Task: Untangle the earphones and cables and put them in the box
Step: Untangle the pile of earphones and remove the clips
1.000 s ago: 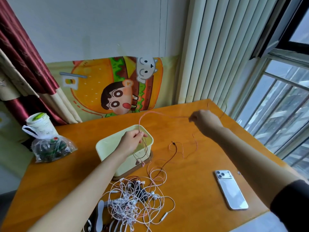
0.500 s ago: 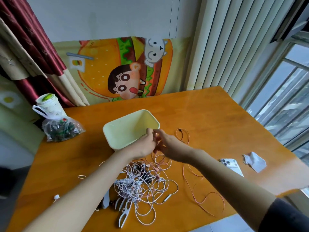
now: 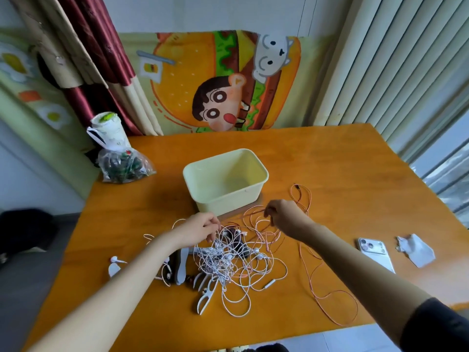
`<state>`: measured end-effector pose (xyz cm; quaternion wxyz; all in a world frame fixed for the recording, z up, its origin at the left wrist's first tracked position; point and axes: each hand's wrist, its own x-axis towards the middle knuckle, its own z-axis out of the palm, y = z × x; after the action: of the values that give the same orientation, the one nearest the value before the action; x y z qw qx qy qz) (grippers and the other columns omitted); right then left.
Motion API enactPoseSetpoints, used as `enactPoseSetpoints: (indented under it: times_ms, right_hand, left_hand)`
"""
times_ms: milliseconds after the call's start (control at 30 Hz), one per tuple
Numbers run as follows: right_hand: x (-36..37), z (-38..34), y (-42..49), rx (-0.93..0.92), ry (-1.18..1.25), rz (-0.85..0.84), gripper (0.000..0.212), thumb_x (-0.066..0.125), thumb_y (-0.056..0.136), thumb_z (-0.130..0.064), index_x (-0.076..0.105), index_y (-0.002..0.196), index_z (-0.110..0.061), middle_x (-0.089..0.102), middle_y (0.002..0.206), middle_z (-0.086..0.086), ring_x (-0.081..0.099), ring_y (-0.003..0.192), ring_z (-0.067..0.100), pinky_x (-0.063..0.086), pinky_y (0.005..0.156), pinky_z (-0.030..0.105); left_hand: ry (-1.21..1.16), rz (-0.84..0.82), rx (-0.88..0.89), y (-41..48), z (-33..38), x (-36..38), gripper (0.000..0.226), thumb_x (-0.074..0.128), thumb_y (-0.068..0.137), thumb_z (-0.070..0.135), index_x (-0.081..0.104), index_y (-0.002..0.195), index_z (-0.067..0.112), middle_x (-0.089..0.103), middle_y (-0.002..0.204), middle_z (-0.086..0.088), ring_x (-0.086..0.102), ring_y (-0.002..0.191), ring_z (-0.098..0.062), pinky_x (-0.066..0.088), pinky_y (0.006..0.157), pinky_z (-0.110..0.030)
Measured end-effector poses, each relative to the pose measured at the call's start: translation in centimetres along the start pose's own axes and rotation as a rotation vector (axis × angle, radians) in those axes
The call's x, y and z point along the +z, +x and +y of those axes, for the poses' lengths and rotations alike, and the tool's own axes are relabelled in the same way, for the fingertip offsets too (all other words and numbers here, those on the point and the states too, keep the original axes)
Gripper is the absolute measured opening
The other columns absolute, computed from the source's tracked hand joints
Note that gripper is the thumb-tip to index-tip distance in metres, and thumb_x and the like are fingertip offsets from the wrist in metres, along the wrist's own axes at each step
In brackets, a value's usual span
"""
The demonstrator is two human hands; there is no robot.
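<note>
Tangled heap of white earphone cables [image 3: 228, 262]: under left hand [image 3: 200, 229], fingers pinching strands, apparently to anchor it. Thin pink cable [image 3: 296, 186]: pinched in right hand [image 3: 284, 217], likely for drawing free. Pale yellow plastic box [image 3: 223, 201]: just beyond both hands, empty.

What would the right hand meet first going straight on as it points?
Likely the near wall of the box: the right hand, pinching the pink cable, points up-left at it. Depth is unclear.

Orange table [image 3: 330, 161] with a box [image 3: 223, 199] near the middle, a heap of wires [image 3: 228, 260] in front, a pink wire [image 3: 301, 250] and phone [image 3: 375, 255] on the right, a bag [image 3: 121, 165] far left.
</note>
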<state>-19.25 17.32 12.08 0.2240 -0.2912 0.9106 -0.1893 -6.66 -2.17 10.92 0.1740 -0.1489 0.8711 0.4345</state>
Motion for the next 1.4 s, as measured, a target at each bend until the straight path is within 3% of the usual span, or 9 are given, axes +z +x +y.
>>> enactPoseSetpoints:
  times_ms: [67, 200, 367, 567, 733, 933, 1033, 1133, 1400]
  right_hand:
    - [0.8, -0.3, -0.3, -0.005, -0.130, -0.120, 0.023, 0.046, 0.096, -0.008, 0.059, 0.115, -0.005, 0.063, 0.106, 0.007, 0.061, 0.097, 0.020, 0.052, 0.083, 0.027]
    - [2.7, -3.0, -1.4, -0.210, -0.127, -0.217, 0.063, 0.059, 0.091, -0.025, 0.027, 0.143, -0.011, 0.037, 0.146, 0.008, 0.035, 0.133, 0.023, 0.032, 0.110, 0.034]
    - [5.7, -6.1, -1.8, -0.281, 0.157, -0.281, 0.027, 0.047, 0.097, -0.009, 0.038, 0.123, -0.007, 0.063, 0.112, 0.014, 0.063, 0.094, 0.021, 0.052, 0.081, 0.033]
    - [6.6, -7.1, -1.7, -0.118, 0.425, -0.454, 0.043, 0.038, 0.090, 0.006, 0.036, 0.133, -0.003, 0.057, 0.107, 0.011, 0.062, 0.085, 0.017, 0.054, 0.084, 0.034]
    - [7.7, -7.7, -1.9, -0.189, 0.237, -0.404, 0.030, 0.038, 0.101, -0.025, 0.057, 0.108, -0.003, 0.056, 0.081, 0.001, 0.048, 0.065, 0.012, 0.041, 0.059, 0.021]
    - [9.1, -7.2, -1.2, -0.186, 0.131, -0.356, 0.029, 0.042, 0.100, -0.025, 0.066, 0.100, -0.008, 0.060, 0.083, 0.003, 0.047, 0.061, 0.010, 0.037, 0.053, 0.017]
    - [9.2, -6.6, -0.9, -0.123, 0.156, -0.324, 0.027, 0.041, 0.100, -0.015, 0.067, 0.101, -0.008, 0.065, 0.093, 0.002, 0.057, 0.070, 0.007, 0.045, 0.060, 0.015]
    - [8.9, -6.1, -0.8, -0.056, 0.206, -0.315, 0.028, 0.040, 0.100, -0.017, 0.065, 0.100, -0.005, 0.063, 0.073, -0.002, 0.057, 0.059, 0.003, 0.043, 0.052, 0.009]
    - [8.5, -5.8, -0.8, -0.031, 0.239, -0.359, 0.028, 0.039, 0.101, -0.019, 0.063, 0.101, -0.004, 0.059, 0.066, -0.004, 0.058, 0.060, 0.003, 0.048, 0.058, 0.011]
  left_hand:
    - [0.008, 0.006, 0.002, -0.3, -0.5, 0.3, 0.013, 0.043, 0.100, 0.011, 0.056, 0.100, 0.013, 0.061, 0.076, 0.001, 0.057, 0.070, -0.010, 0.046, 0.064, -0.015]
    - [0.000, 0.017, 0.061, -0.7, -0.2, 1.4, 0.015, 0.048, 0.098, 0.011, 0.061, 0.093, 0.017, 0.061, 0.079, 0.004, 0.057, 0.073, -0.009, 0.049, 0.071, -0.023]
    - [0.082, 0.124, 0.151, -1.1, -0.3, 2.1, 0.024, 0.048, 0.092, -0.004, 0.066, 0.102, 0.009, 0.063, 0.094, 0.000, 0.058, 0.085, -0.012, 0.046, 0.072, -0.020]
    - [0.030, 0.233, 0.114, -1.8, -2.8, 2.4, 0.021, 0.057, 0.092, 0.006, 0.044, 0.094, 0.023, 0.061, 0.089, -0.005, 0.061, 0.084, -0.017, 0.052, 0.073, -0.027]
    - [-0.015, 0.220, 0.093, -2.4, -4.4, 2.8, 0.022, 0.058, 0.091, 0.006, 0.045, 0.098, 0.023, 0.061, 0.087, -0.003, 0.061, 0.083, -0.014, 0.050, 0.073, -0.024]
    - [-0.086, 0.233, 0.076, -3.2, -5.9, 3.4, 0.024, 0.059, 0.093, 0.016, 0.050, 0.114, 0.023, 0.056, 0.105, 0.011, 0.054, 0.101, -0.005, 0.039, 0.078, -0.010]
    - [-0.055, 0.361, -0.019, -3.5, -8.5, 4.1, 0.026, 0.054, 0.096, 0.022, 0.051, 0.122, 0.018, 0.047, 0.117, 0.012, 0.046, 0.113, -0.005, 0.040, 0.088, -0.020]
    - [0.076, 0.402, -0.214, -3.3, -11.7, 5.7, 0.023, 0.051, 0.097, 0.021, 0.051, 0.118, 0.011, 0.054, 0.122, -0.002, 0.053, 0.106, -0.019, 0.047, 0.086, -0.031]
    - [0.233, 0.366, -0.498, -1.7, -13.7, 8.7, 0.026, 0.050, 0.097, 0.032, 0.052, 0.111, 0.009, 0.057, 0.117, -0.008, 0.057, 0.105, -0.026, 0.042, 0.073, -0.030]
